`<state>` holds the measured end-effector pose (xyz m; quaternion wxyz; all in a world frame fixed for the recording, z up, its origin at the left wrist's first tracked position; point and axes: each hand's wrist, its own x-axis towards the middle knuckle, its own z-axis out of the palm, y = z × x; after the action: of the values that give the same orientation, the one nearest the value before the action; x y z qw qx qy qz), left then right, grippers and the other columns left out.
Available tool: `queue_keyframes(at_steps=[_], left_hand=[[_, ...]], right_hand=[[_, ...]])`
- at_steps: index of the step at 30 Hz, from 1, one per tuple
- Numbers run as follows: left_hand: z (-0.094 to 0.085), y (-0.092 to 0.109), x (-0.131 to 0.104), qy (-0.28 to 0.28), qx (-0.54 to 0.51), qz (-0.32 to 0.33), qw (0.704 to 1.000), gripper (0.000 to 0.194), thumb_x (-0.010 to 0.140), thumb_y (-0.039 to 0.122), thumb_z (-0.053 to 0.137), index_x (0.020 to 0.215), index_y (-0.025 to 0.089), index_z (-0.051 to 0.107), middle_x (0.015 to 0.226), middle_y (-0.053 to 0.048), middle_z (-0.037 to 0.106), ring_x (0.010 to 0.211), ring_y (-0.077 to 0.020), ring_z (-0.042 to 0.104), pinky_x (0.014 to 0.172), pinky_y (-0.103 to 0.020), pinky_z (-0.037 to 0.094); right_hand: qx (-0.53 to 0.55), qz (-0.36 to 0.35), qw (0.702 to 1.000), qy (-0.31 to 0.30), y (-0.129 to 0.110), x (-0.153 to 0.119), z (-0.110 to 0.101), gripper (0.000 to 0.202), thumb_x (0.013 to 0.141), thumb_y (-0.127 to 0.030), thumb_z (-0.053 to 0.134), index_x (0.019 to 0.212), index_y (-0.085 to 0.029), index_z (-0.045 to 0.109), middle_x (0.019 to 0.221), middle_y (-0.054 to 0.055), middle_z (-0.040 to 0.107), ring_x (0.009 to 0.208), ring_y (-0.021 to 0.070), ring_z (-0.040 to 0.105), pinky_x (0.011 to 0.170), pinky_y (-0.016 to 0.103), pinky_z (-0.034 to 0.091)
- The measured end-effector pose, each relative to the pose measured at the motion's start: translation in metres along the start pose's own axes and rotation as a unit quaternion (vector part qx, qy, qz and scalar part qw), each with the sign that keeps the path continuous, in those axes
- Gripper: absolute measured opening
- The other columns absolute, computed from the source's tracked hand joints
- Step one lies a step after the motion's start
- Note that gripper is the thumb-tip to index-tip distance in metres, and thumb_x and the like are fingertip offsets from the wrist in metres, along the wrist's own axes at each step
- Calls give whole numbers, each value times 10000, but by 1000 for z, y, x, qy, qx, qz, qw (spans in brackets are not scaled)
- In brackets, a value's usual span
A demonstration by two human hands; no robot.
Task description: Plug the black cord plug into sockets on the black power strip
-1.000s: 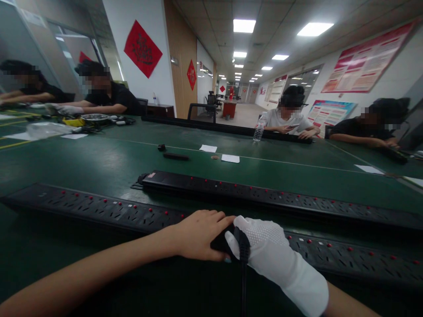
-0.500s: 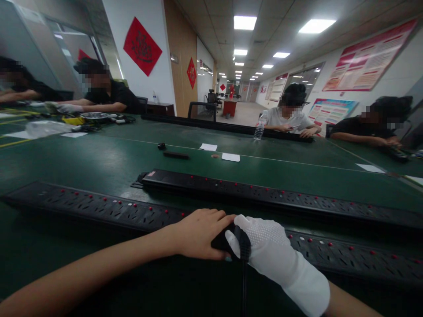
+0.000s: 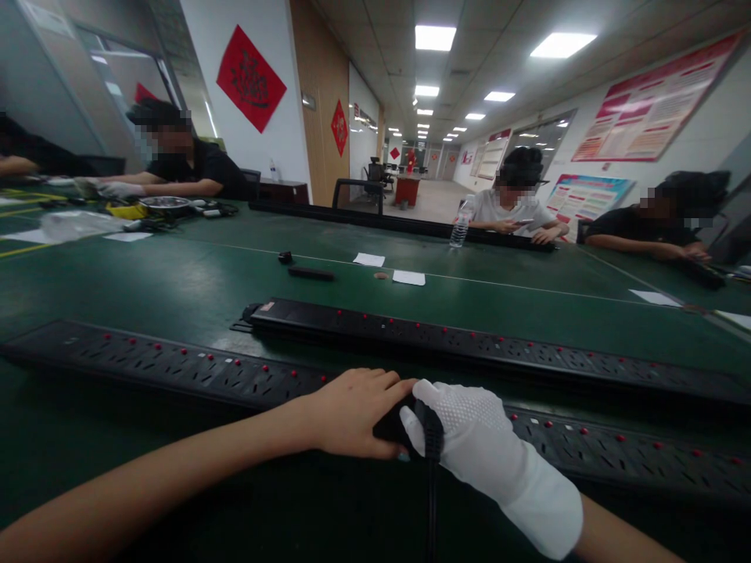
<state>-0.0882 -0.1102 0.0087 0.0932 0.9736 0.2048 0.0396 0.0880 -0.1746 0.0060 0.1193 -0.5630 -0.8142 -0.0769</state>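
Observation:
A long black power strip with red dots lies across the near part of the green table, passing under both hands. My bare left hand is wrapped round the strip's middle, fingers on the far side and thumb on the near side. Beside it my right hand, in a white dotted glove, grips a black plug against the strip. The plug's cable hangs down toward the bottom edge. The plug's face is hidden. Behind lies a second black power strip.
On the green table farther back are a small black bar, white papers, a water bottle and another long black strip. Several people sit round the table. Cables and a plastic bag lie at the far left.
The view has shifted very slightly. Both hands keep the same hold on the strip and the plug.

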Motion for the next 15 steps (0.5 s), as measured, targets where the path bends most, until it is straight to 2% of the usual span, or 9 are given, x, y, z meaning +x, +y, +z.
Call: queue_keyframes(at_steps=[7,15], left_hand=[[2,0,0,5,4,0,1000,662,725,563,493,1247,203,303,1061,-72,533,909,-224,537,798,-357,421],[4,-1,1,8,2,-3,1000,650,725,561,488,1242,208,313,1056,-68,534,905,-226,535,797,-362,426]], right_hand=[[3,12,1000,0,1,-1,1,232,834,-398,402,858,-217,546,745,15,592,579,125,522,520,236,287],[1,5,1000,-15,1,1,0,206,832,-369,395,823,-218,535,720,9,591,579,141,532,516,242,277]])
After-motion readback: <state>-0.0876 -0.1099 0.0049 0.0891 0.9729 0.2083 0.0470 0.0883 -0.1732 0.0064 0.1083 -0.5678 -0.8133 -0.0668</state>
